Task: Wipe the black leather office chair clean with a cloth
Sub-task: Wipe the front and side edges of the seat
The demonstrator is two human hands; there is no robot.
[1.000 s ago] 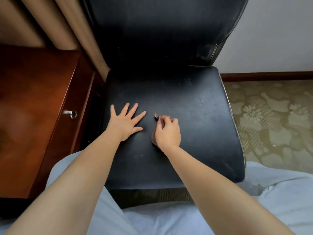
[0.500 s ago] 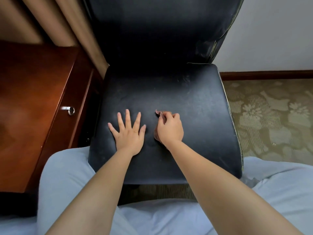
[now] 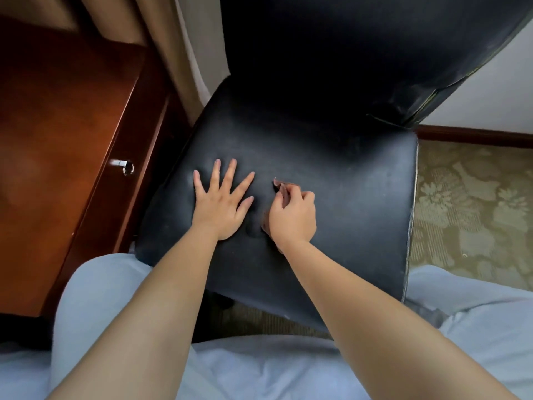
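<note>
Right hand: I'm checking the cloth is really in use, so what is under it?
Under the right hand a small brownish cloth peeks out against the chair seat. Most of the cloth is covered, so its full shape cannot be seen.

Left hand (image 3: 220, 204) flat with fingers (image 3: 230, 176) splayed; right hand (image 3: 292, 217) curled, fingers pinching

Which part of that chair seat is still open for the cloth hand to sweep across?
Bare leather runs from the right hand, which grips the cloth, out to the seat right edge by the carpet, and back toward the backrest. The middle is crowded: the left hand presses flat beside it.
</note>
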